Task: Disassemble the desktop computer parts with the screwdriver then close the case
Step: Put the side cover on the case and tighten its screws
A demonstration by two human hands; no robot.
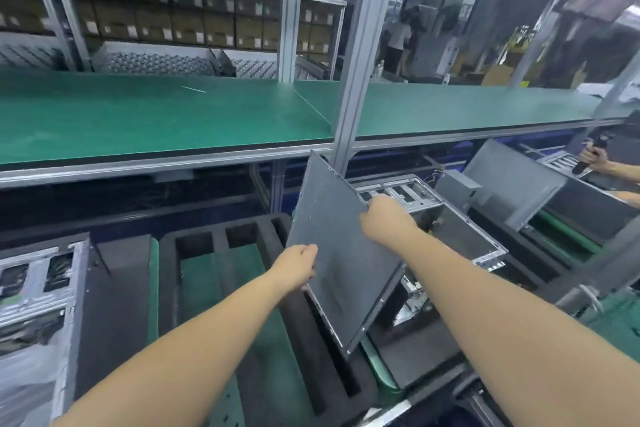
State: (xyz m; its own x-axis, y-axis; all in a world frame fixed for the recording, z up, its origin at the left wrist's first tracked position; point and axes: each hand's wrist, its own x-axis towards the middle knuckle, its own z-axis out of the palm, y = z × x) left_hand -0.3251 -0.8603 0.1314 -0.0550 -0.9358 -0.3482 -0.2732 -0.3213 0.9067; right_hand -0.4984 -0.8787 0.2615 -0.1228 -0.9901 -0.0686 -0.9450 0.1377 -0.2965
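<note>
Both forearms up close, reaching out over bench. Left hand (pixel 298 267) grips left edge of grey side panel (pixel 341 253), fingers curled round behind it. Right hand (pixel 386 218) holds panel's upper right edge, fingers hidden, probably wrapped over it. Panel tilted, lifted clear, lower corner hanging above black foam tray (pixel 263 291). Open computer case (pixel 446 229) lies on its side just behind panel, right of tray. Green shelf (pixel 156 118) runs above.
</note>
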